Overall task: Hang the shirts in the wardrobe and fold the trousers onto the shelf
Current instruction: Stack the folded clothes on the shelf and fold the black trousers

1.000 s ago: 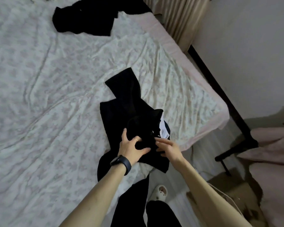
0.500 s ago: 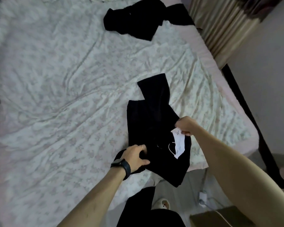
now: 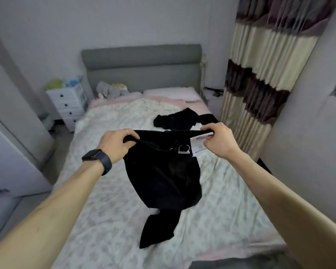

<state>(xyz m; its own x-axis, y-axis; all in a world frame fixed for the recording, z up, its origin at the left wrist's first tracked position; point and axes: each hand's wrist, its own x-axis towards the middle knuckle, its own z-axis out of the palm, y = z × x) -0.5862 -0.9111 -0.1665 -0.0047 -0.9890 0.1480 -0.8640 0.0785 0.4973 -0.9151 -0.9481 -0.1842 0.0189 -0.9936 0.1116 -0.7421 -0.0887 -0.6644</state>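
Observation:
A pair of black trousers (image 3: 161, 177) hangs in the air above the bed, held up by the waistband. My left hand (image 3: 116, 145) grips the left end of the waistband. My right hand (image 3: 219, 139) pinches the right end, where a white paper tag (image 3: 199, 145) and a small metal clasp show. The lower legs trail down onto the floral sheet. A second black garment (image 3: 180, 120) lies crumpled further up the bed, near the right side.
The bed (image 3: 109, 200) with a grey headboard (image 3: 142, 65) fills the middle. A white drawer unit (image 3: 67, 105) stands at its left. Striped curtains (image 3: 260, 74) hang on the right. A white door panel (image 3: 6, 156) is at the left edge.
Both hands have lifted the trousers off the sheet and spread the waistband between them. My head has tilted up, so the headboard and walls have come into view.

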